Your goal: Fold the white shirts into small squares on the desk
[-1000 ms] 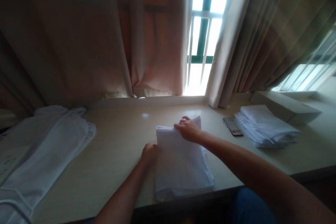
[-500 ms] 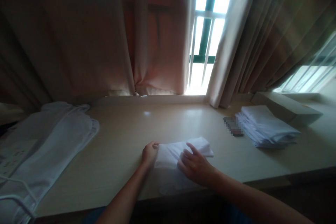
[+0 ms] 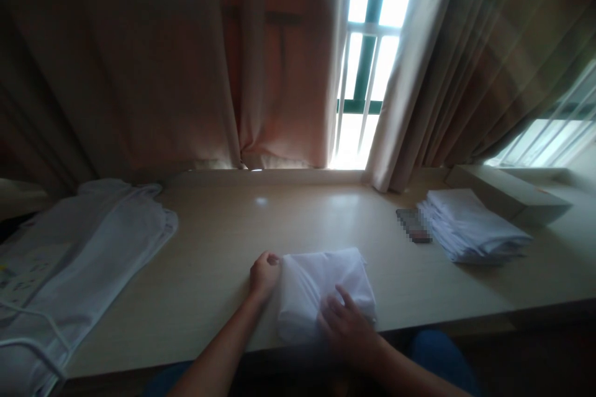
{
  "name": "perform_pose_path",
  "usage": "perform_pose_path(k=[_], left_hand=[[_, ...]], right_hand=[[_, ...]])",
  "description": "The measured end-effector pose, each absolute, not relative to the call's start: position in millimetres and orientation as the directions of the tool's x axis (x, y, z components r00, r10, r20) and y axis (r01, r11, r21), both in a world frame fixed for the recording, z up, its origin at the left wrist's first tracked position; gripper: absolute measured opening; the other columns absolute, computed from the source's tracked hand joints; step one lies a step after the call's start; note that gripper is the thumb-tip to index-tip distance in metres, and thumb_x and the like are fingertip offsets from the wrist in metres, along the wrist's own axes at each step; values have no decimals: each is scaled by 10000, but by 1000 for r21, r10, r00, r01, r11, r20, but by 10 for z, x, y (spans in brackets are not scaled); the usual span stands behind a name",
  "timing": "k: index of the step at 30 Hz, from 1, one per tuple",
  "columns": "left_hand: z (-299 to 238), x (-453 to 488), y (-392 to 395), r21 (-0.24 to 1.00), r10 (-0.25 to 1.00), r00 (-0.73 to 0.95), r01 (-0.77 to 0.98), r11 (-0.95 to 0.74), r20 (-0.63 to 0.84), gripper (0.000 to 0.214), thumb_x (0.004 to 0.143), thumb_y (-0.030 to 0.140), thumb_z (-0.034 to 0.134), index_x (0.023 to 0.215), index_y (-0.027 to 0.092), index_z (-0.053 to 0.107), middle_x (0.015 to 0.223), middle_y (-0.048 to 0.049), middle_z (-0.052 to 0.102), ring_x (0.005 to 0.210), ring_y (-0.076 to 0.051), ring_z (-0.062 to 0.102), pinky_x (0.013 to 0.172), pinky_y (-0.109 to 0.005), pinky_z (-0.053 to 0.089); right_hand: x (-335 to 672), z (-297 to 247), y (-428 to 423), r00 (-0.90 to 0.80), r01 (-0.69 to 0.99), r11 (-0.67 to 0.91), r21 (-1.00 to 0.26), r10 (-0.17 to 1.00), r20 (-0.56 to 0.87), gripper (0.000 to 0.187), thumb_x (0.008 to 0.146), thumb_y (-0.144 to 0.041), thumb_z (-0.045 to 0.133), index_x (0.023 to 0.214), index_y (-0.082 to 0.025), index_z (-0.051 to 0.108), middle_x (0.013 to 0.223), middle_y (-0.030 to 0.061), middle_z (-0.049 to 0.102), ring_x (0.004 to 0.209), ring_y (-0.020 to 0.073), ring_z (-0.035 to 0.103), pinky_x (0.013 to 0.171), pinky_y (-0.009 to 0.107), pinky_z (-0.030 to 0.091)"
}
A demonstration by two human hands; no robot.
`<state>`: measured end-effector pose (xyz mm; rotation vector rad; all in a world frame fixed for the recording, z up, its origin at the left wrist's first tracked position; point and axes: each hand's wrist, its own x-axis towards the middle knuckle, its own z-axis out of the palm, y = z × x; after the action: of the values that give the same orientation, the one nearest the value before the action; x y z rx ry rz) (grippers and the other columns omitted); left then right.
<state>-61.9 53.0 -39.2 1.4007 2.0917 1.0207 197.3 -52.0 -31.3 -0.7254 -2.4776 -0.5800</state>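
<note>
A folded white cloth [image 3: 321,285] lies near the front edge of the pale wooden table [image 3: 218,242]. My left hand [image 3: 263,274] is at the cloth's left edge, fingers curled and pinching the fabric. On the near part of the cloth rests my right hand [image 3: 347,325], fingers stretched out and lying flat on it.
A stack of folded white cloths [image 3: 472,224] sits at the right, a small blurred object [image 3: 413,224] beside it and a flat box [image 3: 505,192] behind. Loose white garments [image 3: 79,260] lie at the left. Curtains [image 3: 186,62] and a window [image 3: 367,56] stand behind the table.
My right hand brought the cloth's far edge toward me, folding it in half, then slid down flat over the near part. My left hand stayed at the left edge.
</note>
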Motion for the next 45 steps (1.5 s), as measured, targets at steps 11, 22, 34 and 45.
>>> perform_pose_path(k=[11, 22, 34, 45], left_hand=[[-59, -499, 0, 753, 963, -257, 618, 224, -76, 401, 824, 488, 474, 603, 187, 619, 628, -62, 659, 628, -203, 605, 588, -271, 384], [-278, -525, -221, 881, 941, -90, 331, 338, -327, 466, 665, 457, 686, 932, 75, 671, 892, -120, 731, 770, -246, 684, 618, -269, 494], [-422, -538, -320, 938, 944, -98, 115, 326, -316, 484, 552, 220, 819, 994, 139, 640, 992, -102, 727, 887, -240, 690, 746, -274, 540], [161, -468, -14, 840, 850, -132, 136, 525, -509, 583, 691, 739, 536, 690, 162, 624, 619, -71, 657, 626, -235, 654, 569, -319, 519]], right_hand=[[1929, -431, -515, -610, 669, 740, 67, 495, 619, 153, 880, -110, 471, 908, -190, 598, 1001, 74, 636, 981, 225, 557, 1014, 488, 365], [2339, -383, -499, -499, 771, 636, 24, 582, 642, 233, 882, -97, 451, 1020, -168, 624, 1062, 113, 657, 1010, 249, 572, 961, 463, 400], [2670, -471, -520, -329, 844, 512, -161, 729, 600, 370, 780, -30, 504, 1070, -212, 646, 1174, 98, 657, 1040, 207, 633, 865, 322, 520], [2678, -275, -484, -23, 595, 421, -685, 860, 510, 248, 724, -118, 436, 837, -207, 638, 962, 52, 680, 947, 200, 605, 859, 320, 455]])
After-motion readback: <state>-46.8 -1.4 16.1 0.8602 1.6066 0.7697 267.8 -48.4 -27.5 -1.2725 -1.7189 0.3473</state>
